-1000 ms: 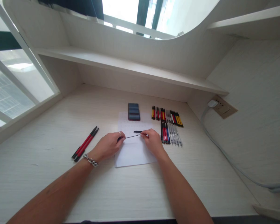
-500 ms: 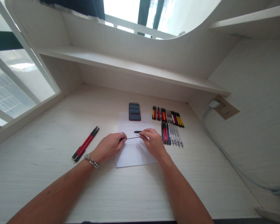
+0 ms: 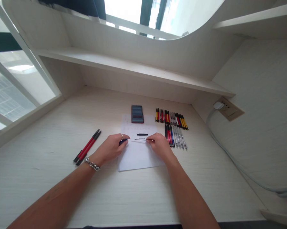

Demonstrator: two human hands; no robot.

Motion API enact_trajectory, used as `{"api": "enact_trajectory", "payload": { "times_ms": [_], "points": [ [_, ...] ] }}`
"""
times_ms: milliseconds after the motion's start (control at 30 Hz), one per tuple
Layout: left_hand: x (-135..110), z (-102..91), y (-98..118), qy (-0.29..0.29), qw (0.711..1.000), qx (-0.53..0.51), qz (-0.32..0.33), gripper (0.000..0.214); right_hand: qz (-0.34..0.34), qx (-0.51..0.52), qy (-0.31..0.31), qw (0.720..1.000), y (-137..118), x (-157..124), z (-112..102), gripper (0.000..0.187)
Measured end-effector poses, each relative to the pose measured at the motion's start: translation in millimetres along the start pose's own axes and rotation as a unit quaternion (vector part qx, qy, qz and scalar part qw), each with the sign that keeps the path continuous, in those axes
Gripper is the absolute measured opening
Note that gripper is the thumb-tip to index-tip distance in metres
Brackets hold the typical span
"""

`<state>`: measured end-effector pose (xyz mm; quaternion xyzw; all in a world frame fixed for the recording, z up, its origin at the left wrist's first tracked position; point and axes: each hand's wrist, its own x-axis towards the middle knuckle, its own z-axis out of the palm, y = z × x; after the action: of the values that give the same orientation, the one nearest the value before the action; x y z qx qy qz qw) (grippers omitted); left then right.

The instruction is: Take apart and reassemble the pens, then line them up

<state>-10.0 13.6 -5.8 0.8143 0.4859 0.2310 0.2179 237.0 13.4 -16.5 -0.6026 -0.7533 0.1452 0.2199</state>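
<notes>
Two bare hands face each other over a white paper sheet (image 3: 139,159), a short gap between their fingertips. The left hand (image 3: 112,148), wearing a ring and a silver chain bracelet (image 3: 92,164), has its thumb and fingers nearly closed around a dark blue pen barrel (image 3: 123,142), partly hidden in the grip. The right hand (image 3: 160,147) pinches thumb against fingers on one end of a thin, straight dark rod (image 3: 140,140); its free end points toward the left fingertips, apart from them, and a pale line runs just beside it.

Just beyond the right fingertips, a short black pen part (image 3: 142,134) lies on the sheet. Farther off, a dark rectangular block (image 3: 137,114), its surface blurred, overlaps the sheet's far edge. The hands overlap the sheet's side edges; its near edge lies closer to the body than the fingers.

Left of the left fingers, two big red-and-black pens (image 3: 88,147) slant side by side. Just right of the right fingers, a front row of black, red, blue and clear pens (image 3: 170,136) crowds that side, with a multicoloured back row (image 3: 167,117) beyond. Pale desktop (image 3: 133,197) stretches from the sheet toward the body, between the forearms.
</notes>
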Motion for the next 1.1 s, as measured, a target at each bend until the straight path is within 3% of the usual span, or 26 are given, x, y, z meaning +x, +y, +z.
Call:
{"api": "enact_trajectory", "payload": {
  "times_ms": [100,200,300,367,467,567,733,900,1100],
  "points": [
    [-1.2,0.4,1.5,-0.006,1.000,-0.008,0.001,0.032,0.014,-0.022,-0.009,1.000,-0.8,0.2,4.5,0.019],
    [-2.3,-0.4,3.8,-0.005,0.999,-0.037,-0.021,0.030,0.024,-0.014,0.022,0.999,-5.4,0.1,4.6,0.017],
    [-2.7,-1.8,5.1,0.005,0.999,-0.039,-0.017,0.021,0.020,0.068,0.060,0.996,-16.7,-1.4,3.4,0.017],
    [-3.0,-2.9,6.2,0.010,1.000,-0.023,0.004,0.019,0.020,0.158,0.051,0.986,-26.8,-2.9,5.9,0.021],
    [-4.3,-4.9,10.3,0.008,0.999,0.007,0.036,0.021,0.049,0.300,-0.030,0.952,-39.8,-4.9,17.3,0.029],
    [-6.8,-7.4,16.9,0.002,0.999,0.030,0.045,0.021,0.108,0.430,-0.100,0.891,-46.5,-6.0,31.8,0.036],
    [-10.5,-10.8,23.5,-0.011,0.998,0.051,0.037,0.019,0.137,0.547,-0.176,0.807,-51.9,-8.2,40.8,0.039],
    [-10.1,-12.9,25.2,-0.020,0.996,0.066,0.060,0.016,0.174,0.584,-0.197,0.768,-55.5,-8.9,38.8,0.035],
    [-10.8,-17.7,32.9,-0.045,0.994,-0.016,0.097,0.017,0.171,0.600,-0.210,0.753,-56.2,-8.8,38.6,0.033]
  ]
}}
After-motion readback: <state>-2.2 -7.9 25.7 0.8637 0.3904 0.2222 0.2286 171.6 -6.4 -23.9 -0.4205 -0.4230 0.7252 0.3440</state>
